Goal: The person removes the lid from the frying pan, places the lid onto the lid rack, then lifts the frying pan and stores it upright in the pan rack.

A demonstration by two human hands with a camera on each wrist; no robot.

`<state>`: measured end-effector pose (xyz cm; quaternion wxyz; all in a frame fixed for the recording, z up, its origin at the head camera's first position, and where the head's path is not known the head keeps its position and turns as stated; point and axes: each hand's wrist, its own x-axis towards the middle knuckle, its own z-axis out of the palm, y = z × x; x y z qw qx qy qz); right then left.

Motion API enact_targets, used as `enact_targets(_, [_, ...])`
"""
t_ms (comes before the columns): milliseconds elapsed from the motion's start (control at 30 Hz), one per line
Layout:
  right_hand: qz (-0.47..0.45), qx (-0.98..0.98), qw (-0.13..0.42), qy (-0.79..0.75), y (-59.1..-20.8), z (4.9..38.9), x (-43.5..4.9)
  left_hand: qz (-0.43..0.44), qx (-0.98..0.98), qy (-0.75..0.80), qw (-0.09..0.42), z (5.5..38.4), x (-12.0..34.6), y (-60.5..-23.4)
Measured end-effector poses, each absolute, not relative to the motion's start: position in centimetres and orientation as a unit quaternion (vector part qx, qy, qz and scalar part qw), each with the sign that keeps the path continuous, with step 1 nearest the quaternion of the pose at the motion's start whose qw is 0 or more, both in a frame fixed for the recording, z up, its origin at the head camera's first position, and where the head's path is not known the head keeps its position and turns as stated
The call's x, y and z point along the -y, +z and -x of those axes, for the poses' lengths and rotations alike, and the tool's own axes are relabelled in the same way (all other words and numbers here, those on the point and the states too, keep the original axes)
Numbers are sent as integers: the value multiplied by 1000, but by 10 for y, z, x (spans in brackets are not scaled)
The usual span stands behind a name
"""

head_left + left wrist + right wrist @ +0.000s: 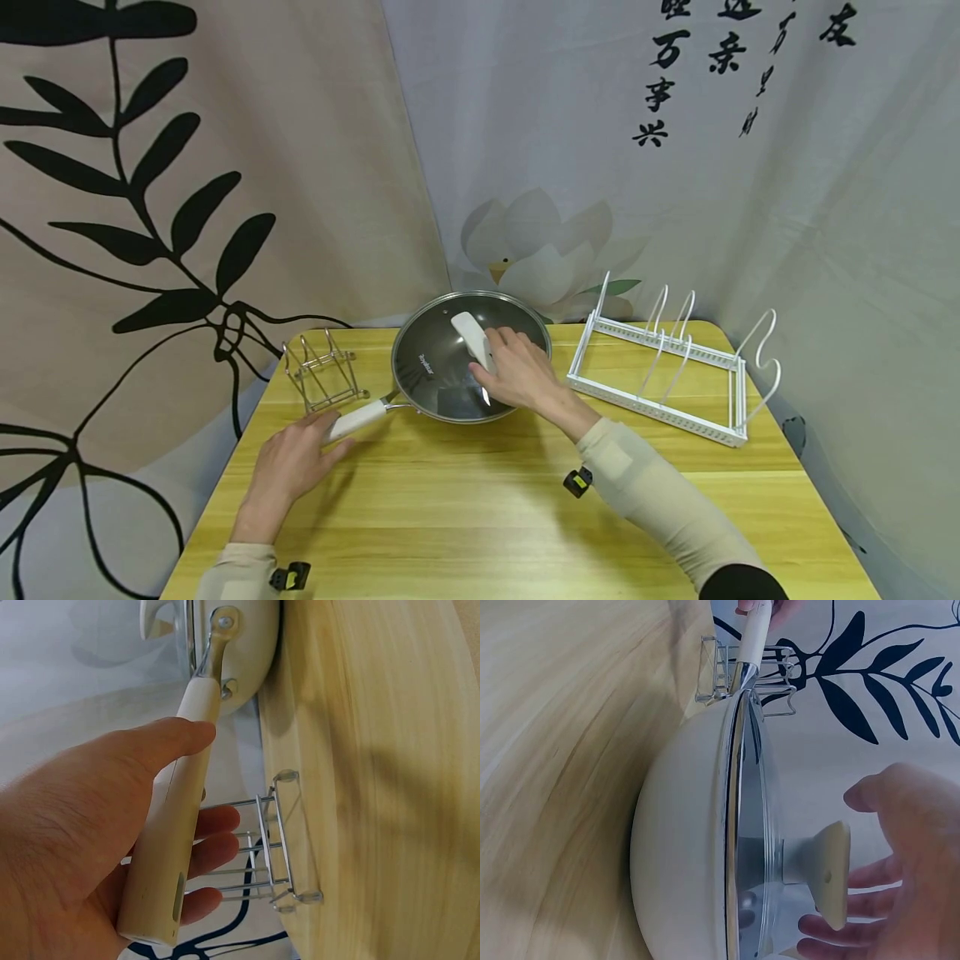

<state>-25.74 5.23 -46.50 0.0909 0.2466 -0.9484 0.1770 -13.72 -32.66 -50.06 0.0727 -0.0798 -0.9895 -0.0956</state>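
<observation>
A cream wok (679,840) stands on the table under a glass lid (438,379) with a metal rim. Its long white handle (360,420) points toward the near left. My left hand (288,462) grips that handle, thumb along one side and fingers curled behind, as the left wrist view shows. Over the lid hovers my right hand (521,371), beside the white lid knob (470,333). In the right wrist view its thumb is apart from the knob and the fingers spread loosely around the far side; whether a fingertip touches is unclear.
Left of the wok, behind my left hand, stands a small metal wire rack (324,371). A white rack (652,404) with upright wire dividers occupies the right side. The wooden table (450,517) backs onto printed curtains (337,167).
</observation>
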Motion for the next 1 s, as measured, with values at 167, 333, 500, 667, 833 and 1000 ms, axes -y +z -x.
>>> enact_targets(167, [-244, 948, 100, 177, -465, 258, -50, 77, 990, -97, 73, 138, 326, -501])
enact_targets(333, [-230, 951, 101, 183, -466, 258, -47, 77, 989, -95, 80, 139, 325, -502])
enact_targets(500, [-214, 954, 99, 188, -467, 257, -43, 78, 989, -94, 88, 139, 325, -504])
enact_targets(667, [-203, 956, 103, 185, -468, 257, -41, 81, 987, -94, 102, 140, 324, -506])
enact_targets(833, [-199, 958, 94, 185, -471, 258, -38, 79, 987, -88, 105, 140, 324, -506])
enact_targets(1000, [-198, 959, 90, 184, -473, 257, -36, 76, 988, -86, 103, 140, 324, -507])
